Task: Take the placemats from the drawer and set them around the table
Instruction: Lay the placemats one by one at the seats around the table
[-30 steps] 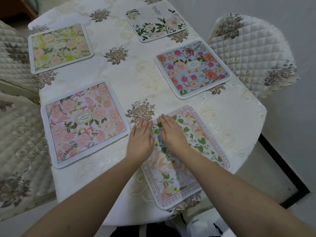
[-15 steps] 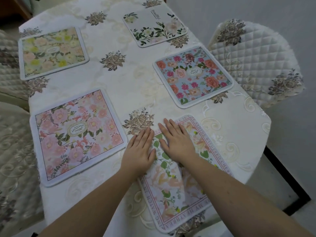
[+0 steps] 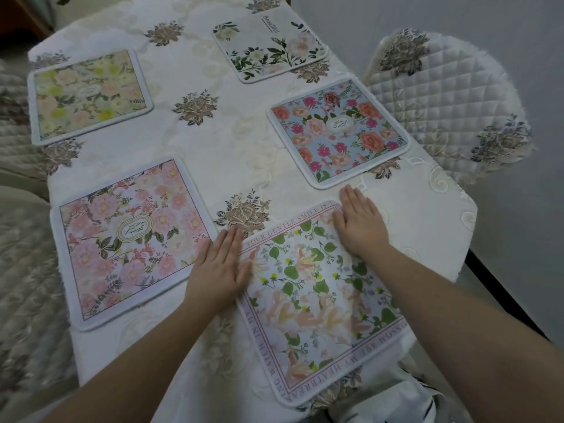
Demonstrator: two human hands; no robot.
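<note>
Cream embroidered tablecloth (image 3: pixel 232 141) carries the nearest placemat (image 3: pixel 317 300) at six o'clock, skewed, long axis toward one o'clock, left hand (image 3: pixel 218 270) flat on its nine o'clock edge, right hand (image 3: pixel 360 222) flat on its far one o'clock corner.

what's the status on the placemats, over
Left hand, right hand flat, fingers straight, on the nearest lettered-border floral placemat. Nothing blocking.

Bare tablecloth (image 3: pixel 213 154) lane down the middle, flat placemats on both sides, quilted chair (image 3: pixel 451 102) beside right edge.
</note>
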